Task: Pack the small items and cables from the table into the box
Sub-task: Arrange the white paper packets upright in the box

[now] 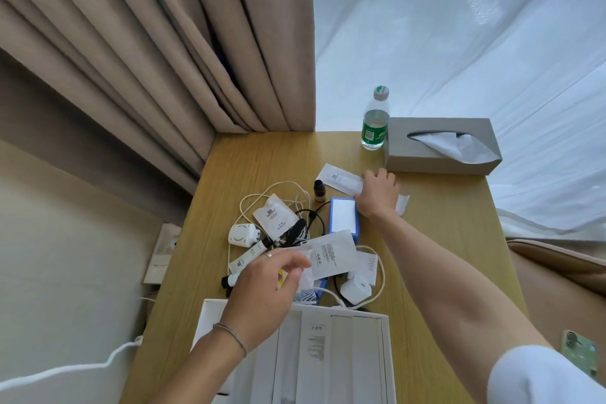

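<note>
Left hand (262,289) pinching a white sachet (333,254) over the pile at the bench (442,256) middle, just above the open white box (328,354) at the near edge. Right hand (378,195) stretched toward the far edge, fingers curled on a long white packet (341,181) beside the tissue box (442,145); firm grip or only touching, cannot tell. Tangled white cable (275,188) and chargers lying under the sachets. Risk: snagging the cable while lifting, dragging the small brown bottle (318,190) over. Risk also of bumping the water bottle (375,120) with the far hand.
</note>
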Tool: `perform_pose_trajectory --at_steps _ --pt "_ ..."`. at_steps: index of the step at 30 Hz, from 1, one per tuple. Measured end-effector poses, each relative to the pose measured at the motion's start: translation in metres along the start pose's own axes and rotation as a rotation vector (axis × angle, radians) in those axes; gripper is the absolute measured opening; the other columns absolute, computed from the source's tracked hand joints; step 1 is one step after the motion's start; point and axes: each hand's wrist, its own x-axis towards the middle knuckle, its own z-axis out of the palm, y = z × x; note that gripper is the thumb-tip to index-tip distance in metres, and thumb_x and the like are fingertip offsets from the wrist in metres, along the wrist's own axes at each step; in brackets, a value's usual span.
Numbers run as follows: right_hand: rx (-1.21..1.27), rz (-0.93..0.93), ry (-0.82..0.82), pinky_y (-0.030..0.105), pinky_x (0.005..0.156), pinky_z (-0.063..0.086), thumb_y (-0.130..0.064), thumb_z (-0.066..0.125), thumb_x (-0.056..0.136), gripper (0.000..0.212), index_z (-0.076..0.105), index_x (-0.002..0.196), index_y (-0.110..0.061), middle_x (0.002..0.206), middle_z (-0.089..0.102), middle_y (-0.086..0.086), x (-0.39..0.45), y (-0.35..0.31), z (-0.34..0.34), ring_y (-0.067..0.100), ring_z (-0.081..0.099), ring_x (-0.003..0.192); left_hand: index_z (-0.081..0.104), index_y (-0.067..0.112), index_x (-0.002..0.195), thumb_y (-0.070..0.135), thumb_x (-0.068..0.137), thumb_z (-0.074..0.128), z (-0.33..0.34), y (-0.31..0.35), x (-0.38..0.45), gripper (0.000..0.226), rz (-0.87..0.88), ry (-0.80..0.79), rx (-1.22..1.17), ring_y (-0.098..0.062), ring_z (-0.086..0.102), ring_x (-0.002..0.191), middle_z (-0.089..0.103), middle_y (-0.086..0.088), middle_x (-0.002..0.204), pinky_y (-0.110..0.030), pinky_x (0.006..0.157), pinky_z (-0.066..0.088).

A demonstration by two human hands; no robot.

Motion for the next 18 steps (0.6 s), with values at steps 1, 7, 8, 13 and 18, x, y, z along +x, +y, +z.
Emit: perform_pose_trajectory --at_steps 1,7,8,13,18 --pt "0.005 0.004 -0.006 0.041 0.1 0.04 -0.027 0.073 0.086 0.047 0.055 0.128 -0.015 0.132 0.052 0.013 0.001 0.0 -0.001 0.032 0.047 0.12 0.07 0.036 0.098 0.021 0.098 0.059 0.0 -0.002 0.001 0.019 -0.008 0.002 0.0 0.008 0.056 0.1 0.064 0.029 0.101 -0.013 0.069 0.052" --pt "0.083 0.103 -0.109 0.04 0.087 0.051 -0.022 0.07 0.087 0.039 0.061 0.123 -0.01 0.124 0.06 0.015 -0.005 0.0 -0.016 0.033 0.062 0.107 0.07 0.035 0.1 0.02 0.099 0.057 0.004 -0.011 0.009 0.02 -0.061 -0.03 0.042 0.011 0.056 0.096 0.064 0.026 0.102 -0.019 0.072 0.053" --pt "0.104 0.113 -0.108 0.039 0.083 0.052 -0.021 0.068 0.088 0.036 0.062 0.122 -0.01 0.121 0.063 0.015 -0.008 0.001 -0.018 0.033 0.063 0.105 0.07 0.035 0.1 0.02 0.098 0.057 0.006 -0.011 0.012 0.02 -0.063 -0.036 0.053 0.009 0.058 0.094 0.065 0.025 0.101 -0.018 0.072 0.051" --pt "0.352 0.109 -0.018 0.04 0.072 0.058 -0.02 0.064 0.091 0.011 0.063 0.099 -0.014 0.101 0.07 0.007 -0.029 0.002 -0.035 0.026 0.066 0.088 0.068 0.033 0.106 0.017 0.096 0.055 0.02 -0.016 0.037 0.023 -0.059 -0.079 0.143 -0.006 0.06 0.102 0.066 0.015 0.106 -0.031 0.086 0.054" --pt "0.539 0.019 0.089 0.047 0.069 0.059 -0.024 0.067 0.091 0.012 0.061 0.09 -0.013 0.086 0.066 -0.002 -0.07 -0.001 -0.069 0.022 0.065 0.081 0.062 0.03 0.12 0.012 0.091 0.058 0.04 -0.019 0.063 0.034 -0.017 -0.116 0.344 -0.018 0.053 0.111 0.061 0.006 0.114 -0.037 0.087 0.051"
